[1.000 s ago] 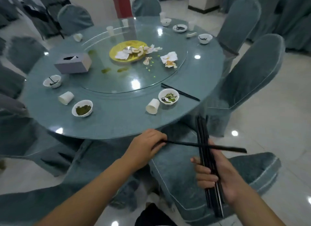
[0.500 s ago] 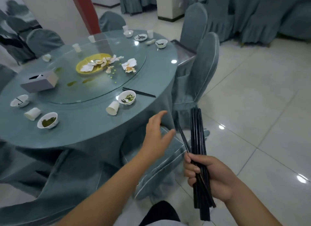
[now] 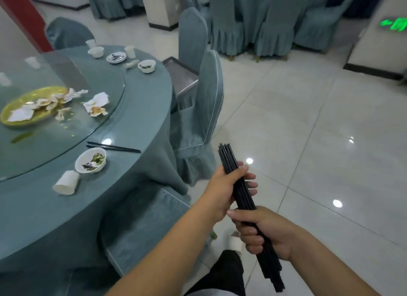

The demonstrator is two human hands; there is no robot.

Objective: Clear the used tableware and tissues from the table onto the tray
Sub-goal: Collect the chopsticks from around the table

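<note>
Both hands hold a bundle of black chopsticks (image 3: 228, 158) over the floor, to the right of the round table (image 3: 141, 110). My left hand (image 3: 224, 185) grips its upper part and my right hand (image 3: 262, 232) grips it lower down. On the table lie a pair of black chopsticks (image 3: 114, 147), a white bowl (image 3: 90, 163) with scraps, a tipped paper cup (image 3: 66, 182), crumpled tissues (image 3: 97, 103) and a yellow plate (image 3: 26, 107) with more tissues. A metal tray (image 3: 181, 75) rests on a chair seat beyond the table's right edge.
At the table's far side stand small bowls (image 3: 147, 66), a saucer (image 3: 116, 57) and cups (image 3: 130, 51). Covered chairs (image 3: 198, 110) ring the table; one seat (image 3: 141, 225) is right below my left arm. Glossy tiled floor (image 3: 308, 141) spreads to the right.
My left hand added its chopstick to the bundle, let go, then came across and took hold of the bundle's upper part. My view has swung right, away from the table.
</note>
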